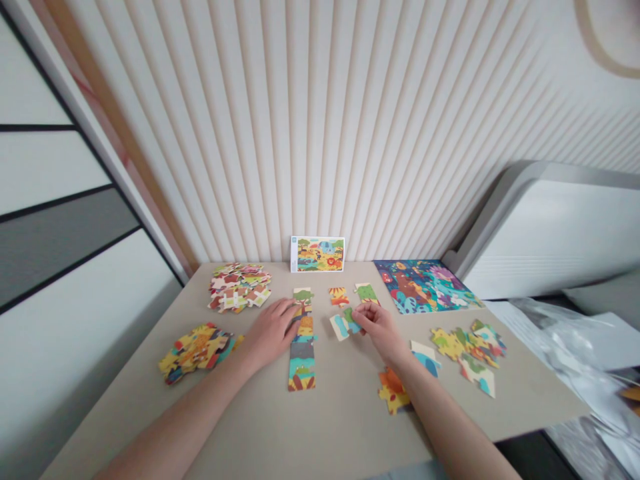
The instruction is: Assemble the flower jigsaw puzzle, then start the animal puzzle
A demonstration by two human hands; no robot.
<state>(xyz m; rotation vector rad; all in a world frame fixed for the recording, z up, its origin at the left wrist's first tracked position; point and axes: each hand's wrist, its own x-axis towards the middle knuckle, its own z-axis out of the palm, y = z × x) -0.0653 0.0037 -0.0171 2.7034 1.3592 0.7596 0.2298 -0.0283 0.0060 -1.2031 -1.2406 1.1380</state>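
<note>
A column of joined puzzle pieces (302,353) runs toward me down the middle of the table, with a tree at its far end and a green animal on blue near its close end. My left hand (273,332) lies against its left side, fingers stretched over the upper pieces and partly covering them. Pinched in my right hand (380,327) is a puzzle piece (341,327) in pale cream, blue and green, held right of the column. Just beyond it lie a small orange and yellow piece (339,296) and a green tree piece (367,292), partly hidden by my right hand.
A picture card (320,255) leans against the ribbed wall. Piles of pieces lie at far left (239,288), near left (197,350) and right (473,347). Loose orange pieces (393,392) sit by my right forearm. A finished dark puzzle (425,287) lies back right.
</note>
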